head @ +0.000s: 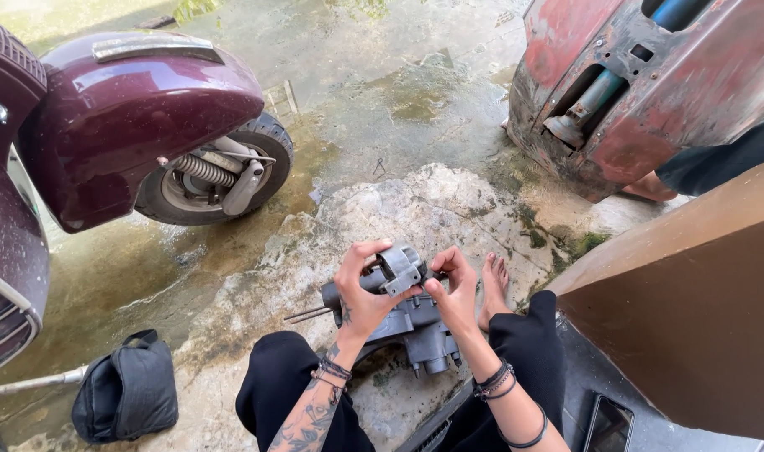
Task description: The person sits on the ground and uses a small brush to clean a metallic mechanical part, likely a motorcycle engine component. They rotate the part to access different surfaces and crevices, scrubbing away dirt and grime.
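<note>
Hands at work, head cam: you sit on pale rocky ground w/ a grey metal engine part (407, 322) held between your knees, both hands on its upper end. Your left hand (361, 293) has fingers curled loosely over the small grey bracket (398, 268) on top, thumb pressing its side. Your right hand (455, 289) pinches the bracket's far edge, fingertips closed tight on it. Thin rods (306, 315) stick out of the part to the left. Judging by that grip, you're working the bracket on its seat: brace the casting firmly w/ knees, keep thumbs opposed, move it square rather than twisting.

Around you: maroon scooter (139, 117) w/ front wheel (223, 180) at upper left, wet concrete beyond, a black bag (126, 389) lower left, a rusted red scooter body (641, 84) upper right, and a phone (608, 423) beside your right leg.
</note>
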